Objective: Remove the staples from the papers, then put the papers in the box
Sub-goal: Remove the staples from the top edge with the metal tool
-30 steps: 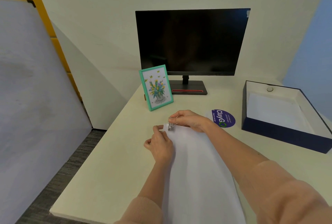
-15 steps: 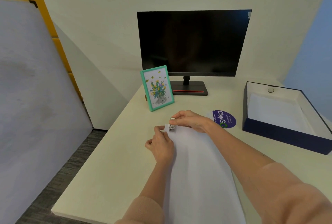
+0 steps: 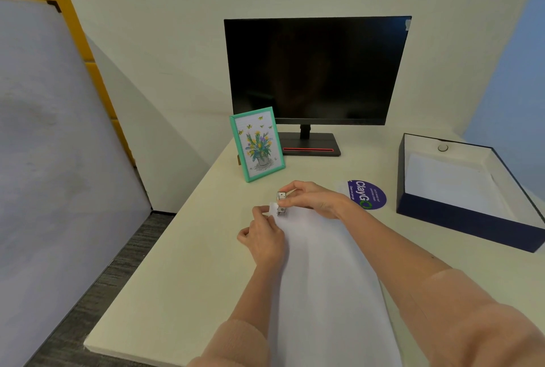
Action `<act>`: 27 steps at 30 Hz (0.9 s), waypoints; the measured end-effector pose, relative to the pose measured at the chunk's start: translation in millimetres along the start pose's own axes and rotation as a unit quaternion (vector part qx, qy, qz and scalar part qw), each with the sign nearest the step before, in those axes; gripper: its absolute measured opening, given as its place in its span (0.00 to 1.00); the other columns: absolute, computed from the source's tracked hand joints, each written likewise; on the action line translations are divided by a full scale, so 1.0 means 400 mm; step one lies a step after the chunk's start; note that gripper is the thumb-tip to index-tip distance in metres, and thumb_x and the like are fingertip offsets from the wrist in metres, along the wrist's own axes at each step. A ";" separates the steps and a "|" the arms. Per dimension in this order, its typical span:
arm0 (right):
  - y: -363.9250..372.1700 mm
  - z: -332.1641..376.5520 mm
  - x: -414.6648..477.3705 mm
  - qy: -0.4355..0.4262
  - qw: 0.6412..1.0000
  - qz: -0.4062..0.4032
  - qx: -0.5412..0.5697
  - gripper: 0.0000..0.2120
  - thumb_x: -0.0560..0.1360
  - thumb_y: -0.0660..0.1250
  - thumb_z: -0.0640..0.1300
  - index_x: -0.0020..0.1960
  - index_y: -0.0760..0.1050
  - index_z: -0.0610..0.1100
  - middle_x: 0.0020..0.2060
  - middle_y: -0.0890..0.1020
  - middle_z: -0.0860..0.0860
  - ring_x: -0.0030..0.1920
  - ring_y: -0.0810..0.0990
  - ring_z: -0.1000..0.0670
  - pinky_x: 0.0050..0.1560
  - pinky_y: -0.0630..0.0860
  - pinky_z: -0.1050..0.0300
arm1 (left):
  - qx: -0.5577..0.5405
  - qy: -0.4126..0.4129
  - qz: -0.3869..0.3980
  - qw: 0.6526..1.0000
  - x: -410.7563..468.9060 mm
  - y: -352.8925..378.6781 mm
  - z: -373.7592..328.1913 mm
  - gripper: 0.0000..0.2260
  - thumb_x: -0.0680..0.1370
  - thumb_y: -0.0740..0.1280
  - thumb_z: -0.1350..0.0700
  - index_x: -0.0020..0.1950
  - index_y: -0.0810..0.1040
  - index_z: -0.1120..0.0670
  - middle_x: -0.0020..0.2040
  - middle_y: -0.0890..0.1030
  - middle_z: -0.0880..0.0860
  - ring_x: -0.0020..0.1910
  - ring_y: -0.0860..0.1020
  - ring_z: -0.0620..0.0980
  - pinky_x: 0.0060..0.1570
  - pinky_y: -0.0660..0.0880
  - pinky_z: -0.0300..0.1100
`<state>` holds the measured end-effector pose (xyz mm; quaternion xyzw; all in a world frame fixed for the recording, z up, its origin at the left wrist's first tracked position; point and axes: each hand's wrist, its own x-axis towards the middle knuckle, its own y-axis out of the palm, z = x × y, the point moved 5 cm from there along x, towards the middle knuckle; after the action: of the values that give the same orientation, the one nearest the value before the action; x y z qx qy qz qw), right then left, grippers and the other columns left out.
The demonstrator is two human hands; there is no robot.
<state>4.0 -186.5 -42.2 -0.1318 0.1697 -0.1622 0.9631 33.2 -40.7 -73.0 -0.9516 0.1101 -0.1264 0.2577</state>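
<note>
White stapled papers [image 3: 324, 272] lie lengthwise on the cream desk in front of me. My left hand [image 3: 264, 241] pinches their far left corner. My right hand [image 3: 317, 198] grips a small metal staple remover [image 3: 281, 204], whose jaws sit at that same corner. The staple itself is too small to make out. A dark blue open box [image 3: 460, 219] stands at the right, with white paper lying inside it.
A teal picture frame [image 3: 257, 144] stands just beyond my hands. A black monitor [image 3: 317, 72] sits at the back. A round purple sticker [image 3: 367, 194] lies between my right hand and the box. The desk's left edge drops to grey carpet.
My right hand has tilted the staple remover up a little at the paper corner. My left hand keeps its pinch on the corner.
</note>
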 end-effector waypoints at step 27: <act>-0.089 -0.071 -0.070 0.063 0.997 -0.040 0.030 0.22 0.75 0.69 0.49 0.65 0.74 0.40 0.59 0.79 0.44 0.58 0.76 0.49 0.56 0.73 0.60 | 0.003 -0.001 -0.011 1.000 0.004 0.003 0.003 0.13 0.77 0.52 0.65 0.56 0.70 0.53 0.36 0.76 0.49 0.44 0.77 0.53 0.52 0.55 0.42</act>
<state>-40.9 -214.5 -49.0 -0.0988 0.2192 -0.2138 0.9468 34.9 -41.4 -74.4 -0.9522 0.0989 -0.1283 0.2591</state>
